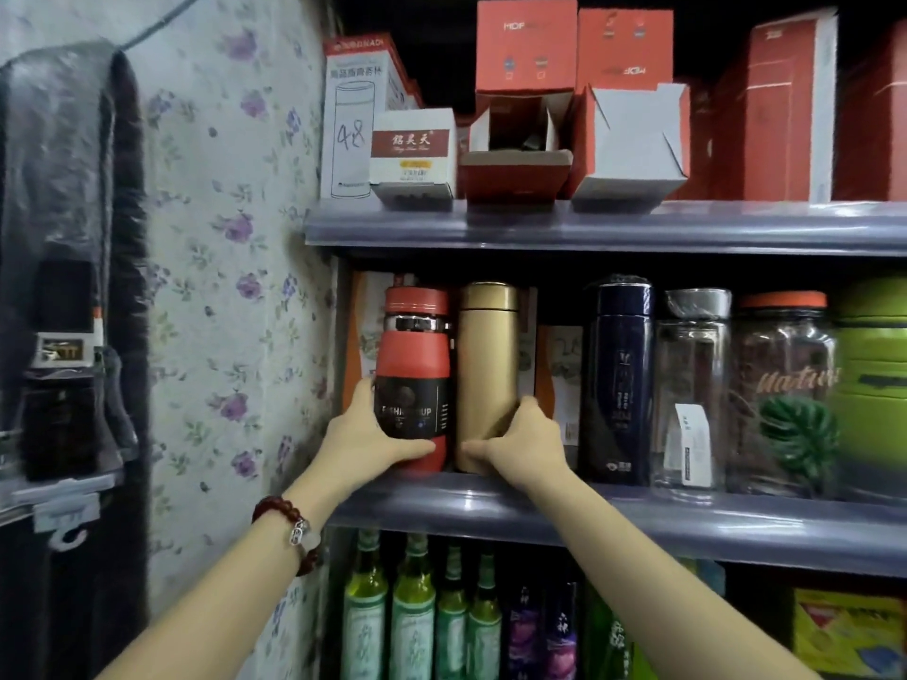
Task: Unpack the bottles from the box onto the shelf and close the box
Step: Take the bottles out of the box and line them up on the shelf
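A red bottle (414,355) with a black label stands upright at the left end of the middle shelf (540,512). My left hand (365,439) is wrapped around its lower part. Right beside it stands a gold bottle (488,365), and my right hand (520,441) grips its base. Both bottles rest on the shelf board and nearly touch each other. The box the bottles come from is out of view.
Right of the gold bottle stand a dark blue bottle (621,385), a clear glass bottle (689,395), a glass jar (783,395) and a green container (873,385). Red and white cartons (525,105) fill the upper shelf. Green glass bottles (412,611) stand below. A floral wall (235,287) closes the left side.
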{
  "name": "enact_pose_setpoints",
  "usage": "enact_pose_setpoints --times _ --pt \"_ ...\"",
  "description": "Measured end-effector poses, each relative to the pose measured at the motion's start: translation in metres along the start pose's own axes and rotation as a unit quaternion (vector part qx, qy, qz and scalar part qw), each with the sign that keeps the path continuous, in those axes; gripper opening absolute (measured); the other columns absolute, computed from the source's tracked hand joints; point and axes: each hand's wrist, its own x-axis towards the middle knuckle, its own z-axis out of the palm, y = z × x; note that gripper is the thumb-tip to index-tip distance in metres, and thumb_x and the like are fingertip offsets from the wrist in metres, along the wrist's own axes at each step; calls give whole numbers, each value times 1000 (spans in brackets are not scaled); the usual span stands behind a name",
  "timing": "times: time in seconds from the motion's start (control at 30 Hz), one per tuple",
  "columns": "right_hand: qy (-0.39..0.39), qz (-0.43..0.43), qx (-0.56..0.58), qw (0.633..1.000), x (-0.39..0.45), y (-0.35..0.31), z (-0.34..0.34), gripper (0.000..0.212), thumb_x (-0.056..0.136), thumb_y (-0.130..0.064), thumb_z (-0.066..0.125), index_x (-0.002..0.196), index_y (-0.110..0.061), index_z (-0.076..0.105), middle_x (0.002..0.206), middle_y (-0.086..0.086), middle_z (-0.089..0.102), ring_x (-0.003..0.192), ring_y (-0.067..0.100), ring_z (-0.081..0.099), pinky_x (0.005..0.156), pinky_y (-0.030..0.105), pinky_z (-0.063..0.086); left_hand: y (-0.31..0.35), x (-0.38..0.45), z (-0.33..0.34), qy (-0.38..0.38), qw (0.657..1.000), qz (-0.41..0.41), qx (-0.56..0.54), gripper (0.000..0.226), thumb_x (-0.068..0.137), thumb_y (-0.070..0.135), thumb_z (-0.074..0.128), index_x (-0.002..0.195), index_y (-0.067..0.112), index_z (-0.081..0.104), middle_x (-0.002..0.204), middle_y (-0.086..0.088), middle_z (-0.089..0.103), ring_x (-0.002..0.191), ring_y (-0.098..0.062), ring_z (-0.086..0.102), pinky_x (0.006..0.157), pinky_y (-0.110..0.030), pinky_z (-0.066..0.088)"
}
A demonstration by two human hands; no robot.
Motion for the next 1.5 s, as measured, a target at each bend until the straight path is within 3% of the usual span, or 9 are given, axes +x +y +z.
enact_pose_setpoints --times 0.07,0.27,0.4,0.5,0.83,1.03,1.3,1.4,1.5 --pt "12 -5 -20 1000 -2 -3 3 66 65 -36 86 106 -11 41 115 12 57 104 30 56 87 40 51 1 -2 0 1 1000 9 3 96 60 32 88 138 31 32 115 12 56 102 -9 53 88 -22 38" --pt "-97 31 97 990 7 -5 -9 82 65 -26 87 130 -11 38 128 7 56 114 25 55 99 41 48 2 5 -14 -81 996 -23 -24 106 62 18 88 146 30 24 127 9 56 110 -11 53 93 -24 37" --pt "-35 9 53 998 2 -6 -5 70 65 -29 87 115 -11 43 119 9 57 107 26 56 91 39 51 8 12 -15 -116 992 -39 -27 88 62 10 87 135 22 39 110 14 60 112 -14 57 92 -23 39" --pt "5 -4 18 1000 -3 -4 -4 68 65 -34 86 109 -11 39 115 10 56 101 28 56 86 41 52 5 12 -8 -80 996 -41 -5 95 54 26 92 133 24 40 114 11 60 108 -12 56 90 -24 39" --pt "1 -23 6 1000 -5 -1 -7 69 68 -36 84 114 -9 40 114 10 58 94 23 54 75 32 49 2 9 -4 -58 998 -28 13 102 54 39 90 138 27 33 124 5 59 103 -11 49 89 -23 38" --pt "0 -41 -11 999 -7 1 -13 58 71 -35 81 106 -13 41 98 -1 50 86 17 47 53 16 34 -1 14 -10 -103 994 -27 5 97 55 36 90 137 34 39 122 10 61 115 -14 55 101 -29 41" --pt "5 -44 -18 999 -7 3 -11 65 70 -39 81 116 -9 44 101 0 52 88 18 49 66 26 39 -5 20 -14 -143 989 -29 -7 94 57 30 90 137 32 39 127 12 58 121 -12 52 108 -32 37" --pt "8 -43 -18 999 -7 2 -12 69 69 -40 82 117 -10 44 104 1 52 89 18 49 71 27 39 -4 18 -11 -122 992 -23 -10 91 61 27 89 134 33 36 119 17 51 113 -7 48 101 -23 34" --pt "1 -46 -12 999 -9 2 -13 66 69 -39 81 115 -11 44 104 1 54 90 18 50 73 26 40 -5 24 -18 -173 984 -35 -5 91 62 26 88 137 32 38 125 12 58 118 -11 53 108 -31 37"
